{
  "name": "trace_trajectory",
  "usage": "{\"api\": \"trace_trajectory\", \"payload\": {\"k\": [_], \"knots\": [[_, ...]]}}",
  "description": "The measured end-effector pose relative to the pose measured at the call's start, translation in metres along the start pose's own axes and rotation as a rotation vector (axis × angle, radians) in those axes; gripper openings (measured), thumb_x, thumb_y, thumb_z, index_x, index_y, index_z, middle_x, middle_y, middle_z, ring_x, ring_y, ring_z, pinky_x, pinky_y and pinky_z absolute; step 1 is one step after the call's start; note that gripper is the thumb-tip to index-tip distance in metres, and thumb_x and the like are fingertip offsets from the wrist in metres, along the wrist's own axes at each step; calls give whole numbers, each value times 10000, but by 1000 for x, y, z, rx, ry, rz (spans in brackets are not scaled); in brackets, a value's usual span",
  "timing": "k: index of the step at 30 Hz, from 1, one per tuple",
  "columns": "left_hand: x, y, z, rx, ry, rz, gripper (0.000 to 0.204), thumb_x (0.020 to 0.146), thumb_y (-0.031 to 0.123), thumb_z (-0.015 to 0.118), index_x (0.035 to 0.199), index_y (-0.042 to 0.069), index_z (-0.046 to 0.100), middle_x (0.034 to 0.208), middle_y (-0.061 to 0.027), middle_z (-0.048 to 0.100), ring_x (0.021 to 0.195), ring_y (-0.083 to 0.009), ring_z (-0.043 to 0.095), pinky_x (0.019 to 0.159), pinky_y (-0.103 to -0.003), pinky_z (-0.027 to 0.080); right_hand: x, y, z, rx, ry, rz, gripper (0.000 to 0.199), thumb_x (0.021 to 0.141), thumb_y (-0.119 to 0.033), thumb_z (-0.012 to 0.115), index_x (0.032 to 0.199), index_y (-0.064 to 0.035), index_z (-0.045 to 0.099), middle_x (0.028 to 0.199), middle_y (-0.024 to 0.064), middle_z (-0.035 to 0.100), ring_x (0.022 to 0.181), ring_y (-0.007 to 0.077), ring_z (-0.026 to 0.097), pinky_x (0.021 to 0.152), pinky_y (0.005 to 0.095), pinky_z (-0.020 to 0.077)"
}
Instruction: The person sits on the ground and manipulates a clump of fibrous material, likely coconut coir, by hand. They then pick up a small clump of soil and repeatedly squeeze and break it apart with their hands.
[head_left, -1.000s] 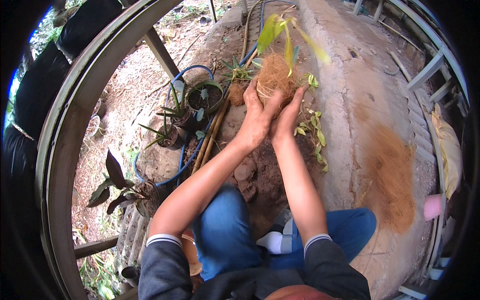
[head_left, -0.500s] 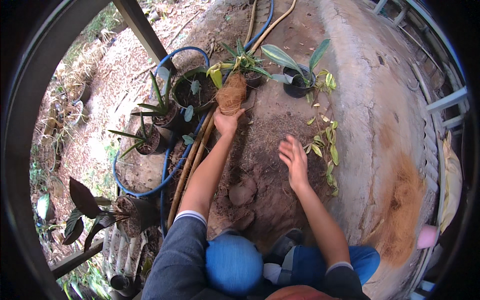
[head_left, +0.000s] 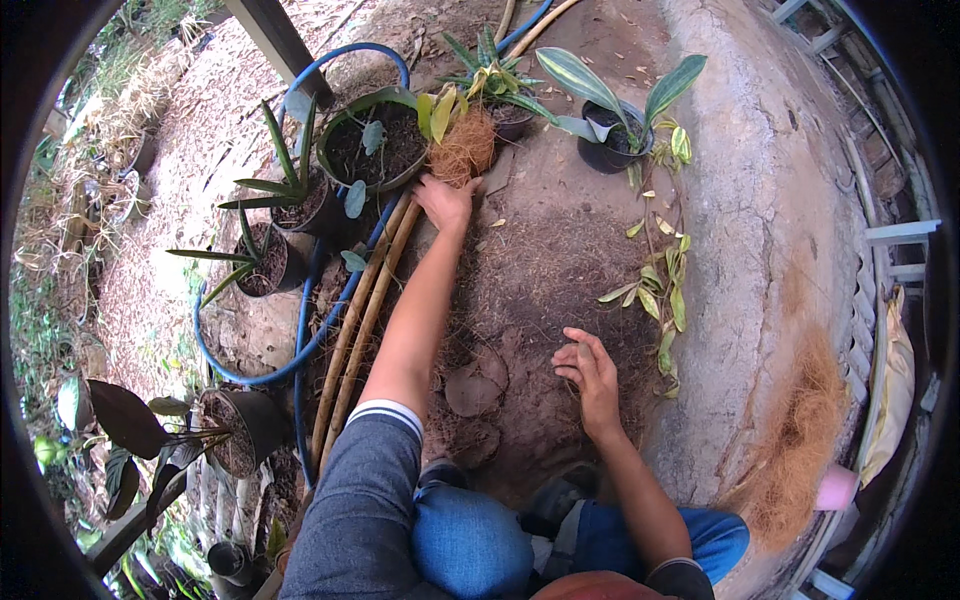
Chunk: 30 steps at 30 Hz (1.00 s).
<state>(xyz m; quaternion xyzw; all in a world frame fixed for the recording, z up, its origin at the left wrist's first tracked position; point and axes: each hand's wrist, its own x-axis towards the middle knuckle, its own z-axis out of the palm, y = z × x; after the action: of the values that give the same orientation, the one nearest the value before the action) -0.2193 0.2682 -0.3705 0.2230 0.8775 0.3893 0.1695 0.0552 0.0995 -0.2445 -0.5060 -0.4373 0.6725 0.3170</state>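
Observation:
My left hand (head_left: 447, 203) reaches far forward and grips the near end of a brown coconut-fibre-wrapped plant ball (head_left: 463, 150). Yellow-green leaves (head_left: 440, 112) rise from the ball's far end. It lies between a wide dark green pot (head_left: 375, 145) and a small pot with a spiky plant (head_left: 511, 122); part of its underside is hidden by my fingers. My right hand (head_left: 592, 385) hovers over the dark soil (head_left: 540, 310), loosely curled with fingers apart, and nothing shows in it.
Potted plants (head_left: 308, 205), a blue hose (head_left: 240, 378) and two bamboo poles (head_left: 365, 320) line the left. A broad-leaved potted plant (head_left: 610, 140) and a trailing yellow-green vine (head_left: 665, 290) stand right. Loose coconut fibre (head_left: 805, 440) lies on the ledge beside a pink container (head_left: 837, 487).
My left hand has moved the fibre ball farther forward, close beside the green pot. My right hand has drawn back toward me. The whole view has shifted slightly.

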Motion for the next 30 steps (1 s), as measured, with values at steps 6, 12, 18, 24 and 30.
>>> {"api": "trace_trajectory", "payload": {"k": [6, 12, 18, 24, 30], "knots": [[-25, -25, -21, -57, 50, 138, 1058, 535, 259, 851, 1310, -67, 208, 1290, -315, 284, 1220, -425, 295, 1033, -428, 276, -1, -7, 1, -7, 24, -25, 313, 939, -280, 460, 1151, -58, 521, 903, 39, 559, 868, 138, 562, 757, 279, 456], [-84, -53, -81, -194, -266, 308, 472, 699, 209, 717, 1078, -3, 530, 1049, -172, 540, 966, -304, 541, 854, -362, 429, -4, 13, 2, -300, -66, -16, 282, 857, -171, 580, 1121, -73, 551, 975, 73, 567, 937, 192, 557, 818, 321, 447], [-180, -61, -152, -159, -433, 518, 274, 809, 232, 642, 938, -7, 600, 886, -144, 612, 836, -221, 597, 757, -336, 460, -31, 33, 10, -1134, -161, -474, 342, 786, -166, 615, 1110, -69, 564, 1183, 128, 489, 1166, 324, 410, 984, 479, 331], [-199, -47, -224, -169, -788, 323, 202, 895, 191, 546, 836, 4, 595, 709, -32, 595, 705, -68, 535, 640, -263, 441, -58, 59, -5, -1378, -208, -468, 426, 784, -244, 629, 1168, -79, 544, 1285, 143, 438, 1235, 327, 366, 1042, 511, 246], [-172, 30, -319, 47, -785, 710, 268, 873, 237, 586, 1043, 30, 566, 1007, -81, 618, 919, -173, 586, 826, -312, 448, -64, 66, -18, -1446, -166, -535, 544, 733, -186, 685, 1229, -98, 482, 1247, 152, 468, 1180, 329, 424, 1024, 433, 307]]}}
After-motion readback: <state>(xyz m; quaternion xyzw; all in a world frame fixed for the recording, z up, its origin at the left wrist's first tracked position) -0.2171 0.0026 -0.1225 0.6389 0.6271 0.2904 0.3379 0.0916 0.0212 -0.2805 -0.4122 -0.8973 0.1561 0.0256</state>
